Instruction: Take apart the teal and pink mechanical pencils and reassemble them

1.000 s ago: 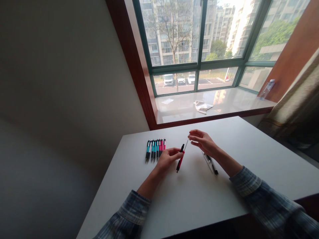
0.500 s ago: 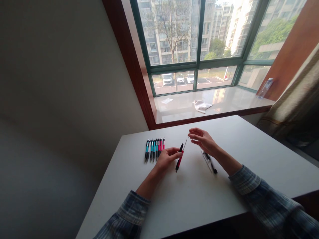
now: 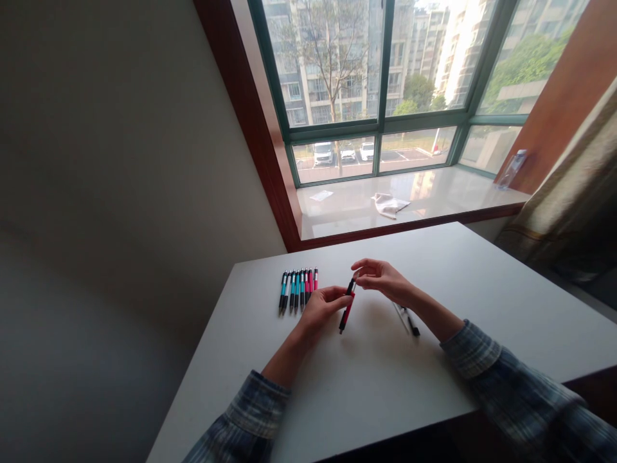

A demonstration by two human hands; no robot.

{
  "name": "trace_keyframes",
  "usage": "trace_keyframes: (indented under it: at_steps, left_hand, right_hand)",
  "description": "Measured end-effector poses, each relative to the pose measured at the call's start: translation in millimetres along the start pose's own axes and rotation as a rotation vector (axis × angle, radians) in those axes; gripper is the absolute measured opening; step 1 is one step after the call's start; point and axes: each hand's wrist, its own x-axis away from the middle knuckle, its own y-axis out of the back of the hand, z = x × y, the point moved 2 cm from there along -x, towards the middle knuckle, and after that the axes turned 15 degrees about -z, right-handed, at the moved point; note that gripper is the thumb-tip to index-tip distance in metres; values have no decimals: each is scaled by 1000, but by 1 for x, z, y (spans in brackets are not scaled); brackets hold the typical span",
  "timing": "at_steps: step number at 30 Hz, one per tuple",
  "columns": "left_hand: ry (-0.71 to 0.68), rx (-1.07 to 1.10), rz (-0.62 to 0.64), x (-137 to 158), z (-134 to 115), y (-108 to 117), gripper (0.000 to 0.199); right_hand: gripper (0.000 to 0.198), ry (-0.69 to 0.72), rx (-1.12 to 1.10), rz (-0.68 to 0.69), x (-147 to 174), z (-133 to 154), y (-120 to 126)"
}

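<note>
Between its thumb and fingers, my left hand grips a red and black pen barrel, tilted with its lower end toward me. A black pen part is pinched alongside it. My right hand is closed at the upper end of these parts, where a thin refill stuck out a moment ago. Whatever its fingertips pinch is too small to make out. Below the right hand, a thin pale refill and a black and clear pen part lie on the table, partly hidden by the hand.
A row of several pens, blue, white and red with black grips, lies left of my left hand on the white table. Beyond the table, the windowsill holds a crumpled cloth, a paper and a clear bottle.
My right hand has moved left and slightly down to the upper end of the pen parts, and its fingers have closed in there. My left hand keeps its hold, nearly still.
</note>
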Motion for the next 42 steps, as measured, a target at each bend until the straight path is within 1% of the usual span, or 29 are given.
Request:
trace_keyframes:
  at_steps: [3, 5, 7, 9, 11, 13, 15, 18, 21, 23, 24, 27, 30, 32, 36, 39, 42]
  left_hand:
    - [-7, 1, 50, 1, -2, -1, 36]
    - [-14, -1, 66, 1, -2, -1, 37]
    - [-15, 6, 61, 1, -1, -1, 39]
    - [-3, 8, 53, 1, 1, -1, 43]
    - [5, 20, 38, 0, 2, 0, 45]
    - [-24, 47, 5, -1, 1, 1, 40]
    - [-91, 72, -72, -3, -2, 4, 32]
    - [-219, 22, -254, -5, -10, 13, 25]
    - [-385, -192, -424, -6, -17, 23, 17]
    - [-481, -307, -494, -5, -19, 27, 13]
    - [-514, -342, -509, -4, -20, 28, 13]
    - [-582, -422, -514, -3, -19, 28, 10]
    - [-666, -524, -508, -1, -20, 26, 7]
    - [-711, -580, -505, 0, -21, 25, 7]
    - [-757, -658, -504, 1, -21, 23, 8]
    - [-784, -690, -497, 1, -19, 21, 9]
    - [-800, -703, -482, 1, -17, 19, 9]
  right_hand:
    - [35, 12, 56, 132, 6, 3, -9]
    - [30, 20, 96, 153, 8, 3, -15]
    - [29, 36, 76, 104, 8, 3, -16]
    - [30, 34, -12, 19, 4, 3, -11]
    - [32, 9, -131, -88, -1, 3, 0]
    - [34, -16, -225, -187, -5, 3, 13]
    - [38, -20, -253, -257, -9, 2, 24]
    - [42, 28, -152, -304, -11, -1, 31]
    - [45, 109, 18, -240, -11, -4, 26]
    - [44, 163, 97, -200, -10, -5, 21]
    - [41, 184, 122, -204, -9, -4, 20]
    - [32, 211, 172, -232, -7, -1, 18]
    - [27, 212, 185, -189, -4, 3, 16]
    - [27, 209, 176, -175, -3, 4, 15]
    - [30, 209, 145, -200, -3, 3, 15]
    - [30, 214, 141, -209, -3, 0, 16]
    - [29, 218, 154, -185, -3, 0, 15]
